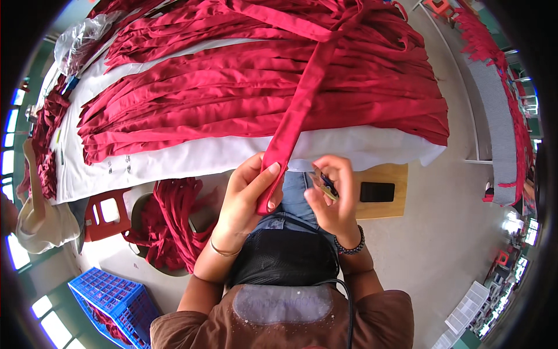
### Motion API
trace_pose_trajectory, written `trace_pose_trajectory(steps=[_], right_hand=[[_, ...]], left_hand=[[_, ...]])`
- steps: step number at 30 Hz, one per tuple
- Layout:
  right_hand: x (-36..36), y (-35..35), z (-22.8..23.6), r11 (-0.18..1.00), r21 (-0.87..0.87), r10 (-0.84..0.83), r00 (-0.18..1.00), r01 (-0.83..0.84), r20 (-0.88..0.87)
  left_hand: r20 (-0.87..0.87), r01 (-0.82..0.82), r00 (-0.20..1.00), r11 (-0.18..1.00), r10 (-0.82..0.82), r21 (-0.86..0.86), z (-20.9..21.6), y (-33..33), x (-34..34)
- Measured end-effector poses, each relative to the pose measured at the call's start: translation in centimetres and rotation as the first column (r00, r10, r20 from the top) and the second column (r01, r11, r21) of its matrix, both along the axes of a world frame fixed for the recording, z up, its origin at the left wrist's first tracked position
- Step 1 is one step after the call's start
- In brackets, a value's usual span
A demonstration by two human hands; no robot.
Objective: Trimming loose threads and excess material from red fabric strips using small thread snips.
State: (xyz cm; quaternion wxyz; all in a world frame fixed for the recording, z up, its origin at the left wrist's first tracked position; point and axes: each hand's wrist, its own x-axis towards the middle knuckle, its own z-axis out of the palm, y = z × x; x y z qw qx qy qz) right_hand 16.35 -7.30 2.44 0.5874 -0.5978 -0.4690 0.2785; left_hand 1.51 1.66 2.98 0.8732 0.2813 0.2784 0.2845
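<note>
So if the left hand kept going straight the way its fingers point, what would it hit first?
The left hand already holds the red fabric strip; its fingers point up and right. Going on, it would probably meet the white table edge first, then the piled red strips, though depth is unclear.

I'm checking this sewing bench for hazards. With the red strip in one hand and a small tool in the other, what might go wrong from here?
1. The right hand holds a small cutting tool, seemingly thread snips, close to the left hand pinching the red fabric strip; a slip might nick a finger.
2. That strip runs up into the heaped pile of red strips; pulling it may drag others off the table's white cover.
</note>
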Motion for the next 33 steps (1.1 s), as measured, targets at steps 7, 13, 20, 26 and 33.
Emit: trace_pose_trajectory(steps=[7, 13, 20, 26, 33], right_hand=[[-0.6, 0.8, -0.9, 1.0, -0.011, 0.021, 0.958, -0.019, 0.287], [-0.8, 0.9, -1.4, 0.996, 0.078, -0.066, 0.913, 0.037, 0.403], [-0.7, 0.9, -0.8, 0.997, 0.076, -0.055, 0.902, 0.025, 0.428], [-0.5, 0.8, -0.4, 0.998, 0.065, -0.038, 0.891, 0.009, 0.453], [-0.7, 0.7, -0.8, 0.995, 0.097, -0.078, 0.892, 0.038, 0.446]], left_hand=[[0.059, 0.043, 0.998, 0.992, -0.036, -0.119, 0.4, 0.1, 0.3], [0.074, 0.058, 0.996, 0.982, -0.045, -0.18, 0.4, 0.0, 0.3], [0.075, 0.056, 0.996, 0.983, -0.044, -0.174, 0.0, 0.0, 0.2], [0.131, 0.103, 0.988, 0.977, -0.08, -0.185, -0.1, 0.2, 0.1], [0.154, 0.143, 0.982, 0.958, -0.106, -0.247, 0.1, 0.2, 0.1]])
